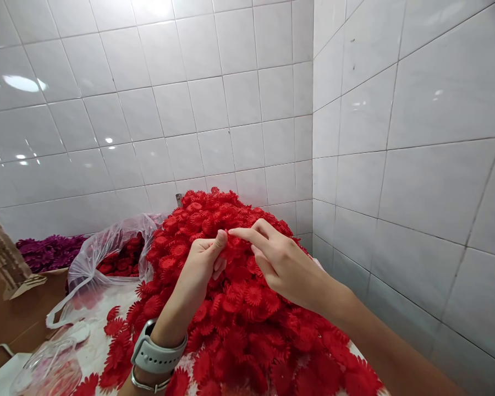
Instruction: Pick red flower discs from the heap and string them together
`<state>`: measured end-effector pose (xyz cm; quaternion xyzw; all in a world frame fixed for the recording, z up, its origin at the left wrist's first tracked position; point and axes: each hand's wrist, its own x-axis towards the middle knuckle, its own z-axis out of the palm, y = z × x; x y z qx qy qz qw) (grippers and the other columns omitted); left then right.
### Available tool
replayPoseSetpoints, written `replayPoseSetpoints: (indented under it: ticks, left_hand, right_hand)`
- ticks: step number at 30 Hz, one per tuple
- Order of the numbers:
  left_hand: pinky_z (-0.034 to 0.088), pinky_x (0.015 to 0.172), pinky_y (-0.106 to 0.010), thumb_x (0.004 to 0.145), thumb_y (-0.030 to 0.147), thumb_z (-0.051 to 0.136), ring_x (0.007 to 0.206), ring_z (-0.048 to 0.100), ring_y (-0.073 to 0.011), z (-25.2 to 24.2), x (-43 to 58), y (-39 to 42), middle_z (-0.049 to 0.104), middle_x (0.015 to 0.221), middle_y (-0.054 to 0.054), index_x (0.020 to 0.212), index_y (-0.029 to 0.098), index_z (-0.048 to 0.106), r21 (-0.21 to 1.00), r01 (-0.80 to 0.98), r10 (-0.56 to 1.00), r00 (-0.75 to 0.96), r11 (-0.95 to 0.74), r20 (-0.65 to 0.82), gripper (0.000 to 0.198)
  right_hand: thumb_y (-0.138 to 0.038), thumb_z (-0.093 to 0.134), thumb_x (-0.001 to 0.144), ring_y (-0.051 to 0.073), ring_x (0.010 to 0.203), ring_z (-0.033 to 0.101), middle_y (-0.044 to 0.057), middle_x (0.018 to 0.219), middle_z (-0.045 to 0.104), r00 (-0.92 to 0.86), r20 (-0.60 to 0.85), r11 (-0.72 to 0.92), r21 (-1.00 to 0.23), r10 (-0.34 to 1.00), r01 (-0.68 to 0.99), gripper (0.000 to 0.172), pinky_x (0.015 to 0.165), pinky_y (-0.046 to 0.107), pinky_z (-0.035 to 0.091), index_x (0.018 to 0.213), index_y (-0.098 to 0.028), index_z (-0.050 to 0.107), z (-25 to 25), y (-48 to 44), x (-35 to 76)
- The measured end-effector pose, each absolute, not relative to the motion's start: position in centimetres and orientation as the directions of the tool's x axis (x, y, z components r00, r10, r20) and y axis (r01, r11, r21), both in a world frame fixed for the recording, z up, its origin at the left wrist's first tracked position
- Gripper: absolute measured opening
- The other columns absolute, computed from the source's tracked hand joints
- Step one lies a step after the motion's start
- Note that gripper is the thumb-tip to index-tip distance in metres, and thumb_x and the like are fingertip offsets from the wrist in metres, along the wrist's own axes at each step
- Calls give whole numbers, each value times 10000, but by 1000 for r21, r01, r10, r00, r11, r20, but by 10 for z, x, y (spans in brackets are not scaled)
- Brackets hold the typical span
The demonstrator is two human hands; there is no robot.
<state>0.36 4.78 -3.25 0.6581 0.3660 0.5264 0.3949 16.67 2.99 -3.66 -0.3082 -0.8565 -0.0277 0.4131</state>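
A large heap of red artificial flower pieces (253, 297), round with fringed edges, fills the middle and reaches down to the front. Over it my left hand (206, 257) is closed, thumb pointing up and fingers curled; anything pinched there blends with the red behind. Opposite it, my right hand (274, 250) stretches its index finger to the left thumb tip, the other fingers bent but apart. Nothing shows plainly in the right hand. A watch with a pale band (159, 352) and a bracelet (150, 383) circle my left wrist.
Left of the heap lies a clear plastic bag (93, 256) with darker red pieces inside. Beyond it, purple pieces (51, 250) fill a cardboard box (8, 308). White tiled walls (214, 99) meet in a corner behind and to the right. Crumpled clear plastic (51, 357) lies front left.
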Motion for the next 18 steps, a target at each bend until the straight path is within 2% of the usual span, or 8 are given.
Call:
replayPoseSetpoints:
  ticks: [3, 6, 9, 12, 14, 16, 18]
  left_hand:
    - [128, 410, -258, 644, 761, 521, 352, 197, -48, -32, 5, 46, 246, 347, 74, 388, 214, 258, 918, 70, 909, 184, -391, 374, 659]
    - [144, 418, -257, 658, 794, 453, 363, 191, -53, -33, 4, 47, 256, 343, 70, 391, 215, 254, 924, 56, 908, 218, -378, 358, 668]
    - [173, 429, -250, 677, 813, 382, 380, 208, -60, -36, 3, 48, 279, 349, 65, 408, 213, 273, 937, 55, 912, 257, -345, 321, 666]
    - [210, 441, -245, 677, 826, 333, 397, 232, -68, -37, 5, 47, 299, 377, 65, 435, 211, 308, 943, 92, 915, 292, -319, 280, 662]
    - [213, 444, -245, 678, 828, 321, 405, 241, -72, -37, 7, 45, 308, 395, 64, 447, 205, 343, 940, 147, 913, 322, -308, 249, 664]
    - [205, 446, -244, 680, 822, 328, 408, 259, -74, -36, 8, 44, 325, 403, 58, 447, 196, 376, 936, 202, 914, 349, -289, 207, 669]
    - [203, 447, -242, 680, 810, 353, 408, 280, -73, -36, 8, 44, 347, 402, 52, 443, 188, 401, 935, 237, 917, 361, -264, 167, 668]
  right_hand:
    - [42, 331, 805, 125, 611, 420, 44, 873, 470, -477, 742, 814, -157, 471, 559, 568, 597, 270, 474, 1322, -178, 407, -41, 32, 160]
    - [53, 328, 780, 148, 644, 428, 46, 857, 462, -490, 765, 800, -56, 419, 597, 642, 621, 293, 481, 1383, -166, 310, -49, 35, 152]
    - [76, 325, 740, 173, 680, 447, 70, 863, 472, -506, 767, 764, 32, 394, 644, 635, 642, 314, 477, 1351, -94, 329, -57, 39, 145]
    - [85, 336, 720, 198, 689, 456, 96, 845, 494, -488, 795, 701, 113, 361, 704, 497, 645, 329, 457, 1184, -37, 468, -61, 43, 142]
    - [81, 351, 705, 203, 666, 450, 99, 810, 503, -463, 818, 655, 146, 342, 742, 374, 618, 324, 436, 991, -59, 547, -62, 45, 141]
    - [76, 358, 686, 201, 635, 436, 93, 769, 498, -448, 829, 614, 168, 335, 771, 302, 584, 311, 412, 843, -99, 549, -62, 48, 142]
    - [76, 356, 672, 202, 626, 432, 87, 751, 491, -454, 822, 575, 198, 343, 794, 291, 576, 306, 399, 797, -122, 531, -63, 52, 143]
